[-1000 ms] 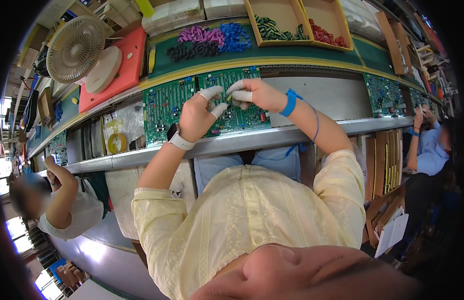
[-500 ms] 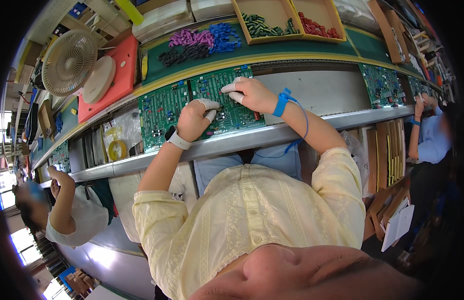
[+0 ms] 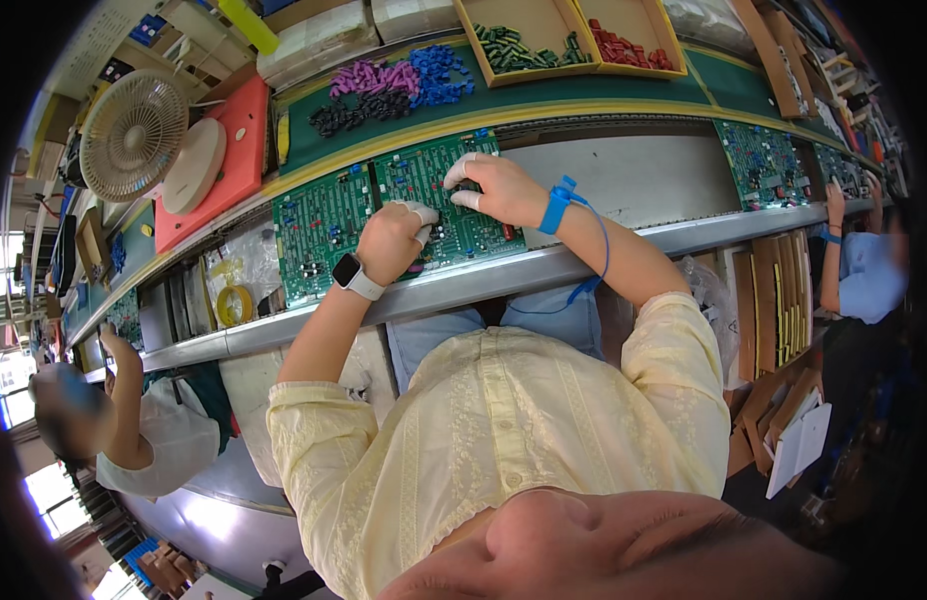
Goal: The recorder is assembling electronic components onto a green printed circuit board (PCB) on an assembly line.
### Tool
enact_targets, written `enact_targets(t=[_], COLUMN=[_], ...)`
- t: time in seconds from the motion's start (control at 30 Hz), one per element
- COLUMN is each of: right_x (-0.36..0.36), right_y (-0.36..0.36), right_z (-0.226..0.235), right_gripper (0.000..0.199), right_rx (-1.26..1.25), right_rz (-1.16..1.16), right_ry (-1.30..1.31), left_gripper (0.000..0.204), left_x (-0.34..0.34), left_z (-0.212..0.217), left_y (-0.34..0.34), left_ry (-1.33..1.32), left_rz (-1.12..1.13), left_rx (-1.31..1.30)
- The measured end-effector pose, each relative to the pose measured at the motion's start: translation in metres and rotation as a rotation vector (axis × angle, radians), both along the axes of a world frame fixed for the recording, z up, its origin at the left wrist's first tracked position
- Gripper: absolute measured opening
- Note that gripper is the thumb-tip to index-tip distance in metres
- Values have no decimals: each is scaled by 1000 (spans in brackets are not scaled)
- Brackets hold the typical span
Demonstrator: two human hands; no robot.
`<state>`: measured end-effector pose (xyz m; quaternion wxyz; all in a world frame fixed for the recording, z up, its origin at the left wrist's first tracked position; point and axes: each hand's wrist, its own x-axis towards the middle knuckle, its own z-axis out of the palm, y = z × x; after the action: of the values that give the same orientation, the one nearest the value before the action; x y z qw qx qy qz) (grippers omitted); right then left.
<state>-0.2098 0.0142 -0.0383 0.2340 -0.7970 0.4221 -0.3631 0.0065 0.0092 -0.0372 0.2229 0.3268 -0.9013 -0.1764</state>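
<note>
Both hands are working over a green circuit board point(image 3: 439, 200) lying on the conveyor surface point(image 3: 624, 175) directly ahead of the person. Left hand point(image 3: 392, 240), with a white-strapped watch point(image 3: 350, 274) at the wrist and pale finger cots on the fingertips, is curling loosely into a fist and resting on the lower middle of the board; whether it is holding anything cannot be told. Right hand point(image 3: 489, 188), wearing a blue wrist strap point(image 3: 557, 205) with a trailing blue cord, is pinching a small dark component point(image 3: 470, 186) between capped fingertips and pressing it against the board's upper right area. A second green board point(image 3: 319, 225) is lying just beside the first, on its left. Beyond the boards, heaps of purple, blue and black parts point(image 3: 389, 85) are sitting on a green mat, with wooden trays point(image 3: 569, 35) of green and red parts farther right. A white fan point(image 3: 134, 135) is standing at upper left.
</note>
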Motion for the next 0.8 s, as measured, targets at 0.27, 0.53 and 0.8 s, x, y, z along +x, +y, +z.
enact_targets(t=[0.27, 0.53, 0.8], right_x=[5, 0, 8], right_y=[4, 3, 0], right_z=[-1, 1, -1], right_gripper=[22, 19, 12], right_rx=[-71, 19, -25], right_rz=[29, 101, 35], right_ry=[276, 228, 292], left_gripper=[28, 35, 16], left_x=[2, 75, 274], left_z=[3, 38, -73], left_y=[0, 40, 149], left_ry=[-5, 164, 226], left_rz=[-168, 316, 1357], left_rx=[-107, -58, 33])
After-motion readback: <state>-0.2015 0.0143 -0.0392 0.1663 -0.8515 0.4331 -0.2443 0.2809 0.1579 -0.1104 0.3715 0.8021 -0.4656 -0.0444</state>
